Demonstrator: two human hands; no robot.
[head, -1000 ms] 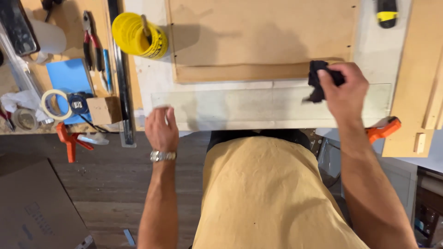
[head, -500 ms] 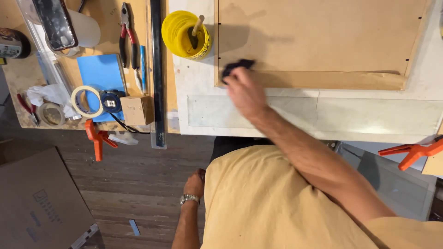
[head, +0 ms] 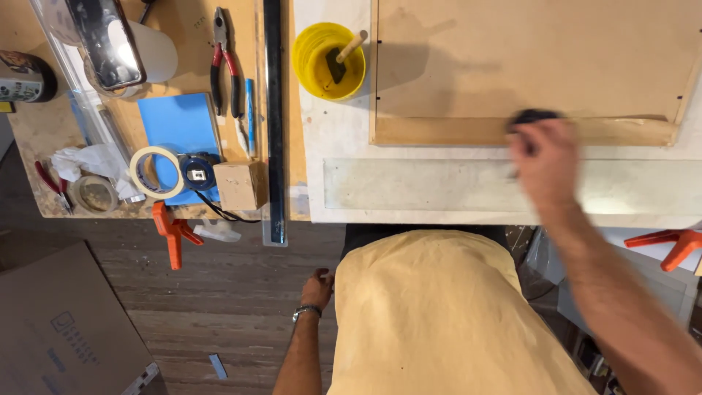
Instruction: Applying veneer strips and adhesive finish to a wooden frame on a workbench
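My right hand (head: 547, 161) is blurred with motion and grips a small black object (head: 532, 117) pressed against the lower edge strip of a large tan fibreboard panel (head: 526, 58). The panel lies on a white worktop (head: 468, 183). My left hand (head: 318, 285) hangs down beside my yellow shirt, below the bench edge, fingers curled and holding nothing. A watch sits on that wrist.
A yellow tub (head: 329, 62) with a wooden-handled brush stands left of the panel. A long black ruler (head: 273, 117), pliers (head: 225, 62), blue pad (head: 179, 124), tape roll (head: 156, 172) and wooden block (head: 240, 185) lie on the left bench. Orange clamps (head: 174, 232) (head: 669, 245) grip the bench edges. Cardboard box (head: 62, 329) on the floor.
My right hand has slid the black object to the right along the panel's lower edge. My left hand left the worktop a second ago and now hangs at my side.
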